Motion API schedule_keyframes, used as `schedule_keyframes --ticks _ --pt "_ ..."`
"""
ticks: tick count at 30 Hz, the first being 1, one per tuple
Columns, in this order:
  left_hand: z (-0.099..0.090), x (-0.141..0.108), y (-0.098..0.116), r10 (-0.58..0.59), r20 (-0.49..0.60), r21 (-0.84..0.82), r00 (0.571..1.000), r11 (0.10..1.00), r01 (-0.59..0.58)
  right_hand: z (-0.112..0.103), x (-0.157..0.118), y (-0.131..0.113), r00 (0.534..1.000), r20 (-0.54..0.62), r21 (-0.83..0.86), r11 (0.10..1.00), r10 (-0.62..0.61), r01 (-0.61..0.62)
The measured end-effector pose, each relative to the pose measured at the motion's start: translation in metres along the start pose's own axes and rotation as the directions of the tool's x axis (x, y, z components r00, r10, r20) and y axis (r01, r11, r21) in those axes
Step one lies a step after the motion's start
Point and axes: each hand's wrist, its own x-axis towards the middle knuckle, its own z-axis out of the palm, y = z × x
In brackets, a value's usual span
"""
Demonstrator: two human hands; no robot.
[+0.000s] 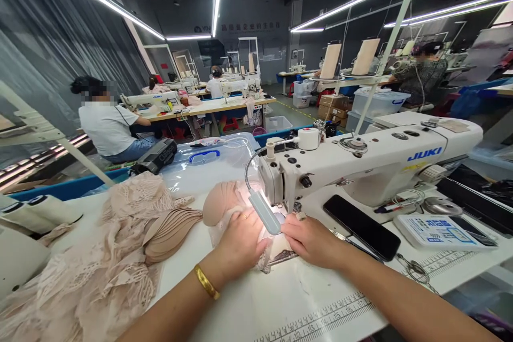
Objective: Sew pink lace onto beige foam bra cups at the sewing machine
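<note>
A beige padded bra piece with sheer fabric (219, 204) lies under the head of a white JUKI sewing machine (344, 163). My left hand (242, 239) rests on this piece, fingers stretched flat over it and thumb out toward the needle area. On the other side, my right hand (310, 239) has its fingers bent together on the fabric's right edge, close to the presser foot. A grey lamp (264, 212) on a flexible neck lights the spot and hides the needle and some fingertips. Dark trim shows at the near edge of the fabric.
Left of my hands lie heaped beige lace (96, 256) and stacked bra cups (170, 235). White thread cones (52, 214) stand further left. A black phone (363, 227), small scissors and a white-blue box (438, 232) lie right. Behind is a lidded plastic bin (216, 163); co-workers sit at machines beyond.
</note>
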Motion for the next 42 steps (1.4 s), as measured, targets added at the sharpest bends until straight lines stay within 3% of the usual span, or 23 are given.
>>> schedule_keyframes --ticks 6,12,21,27,33,35,38,42 --pt "-0.007 -0.003 0.011 -0.08 0.164 0.163 0.983 0.985 0.053 0.007 -0.003 0.003 1.0 0.004 0.0 1.0 0.013 -0.013" --pt "-0.012 -0.015 0.02 -0.074 0.165 0.176 0.984 0.983 0.044 0.008 -0.001 0.0 1.0 -0.025 -0.041 0.999 -0.005 0.004" --pt "-0.017 -0.025 0.017 -0.1 0.125 0.086 0.987 0.992 0.09 0.005 -0.001 -0.003 0.999 -0.035 -0.053 0.999 -0.009 0.007" --pt "-0.018 -0.034 0.025 -0.097 0.182 0.102 0.978 0.992 0.079 0.002 0.015 -0.023 0.994 0.074 -0.04 0.996 -0.076 0.079" --pt "-0.015 -0.041 0.029 -0.082 0.232 0.139 0.969 0.989 0.05 0.015 0.032 -0.034 0.978 0.108 -0.166 0.973 0.181 -0.162" --pt "-0.011 -0.041 0.027 -0.069 0.217 0.149 0.974 0.988 0.037 0.019 0.031 -0.031 0.974 0.091 -0.165 0.967 0.209 -0.193" --pt "-0.005 -0.041 0.024 -0.052 0.195 0.147 0.98 0.989 0.023 0.02 0.026 -0.027 0.983 0.023 -0.128 0.976 0.182 -0.178" --pt "-0.002 -0.039 0.022 -0.055 0.204 0.128 0.977 0.991 0.029 0.016 0.022 -0.027 1.0 0.007 -0.091 0.996 0.006 -0.005"
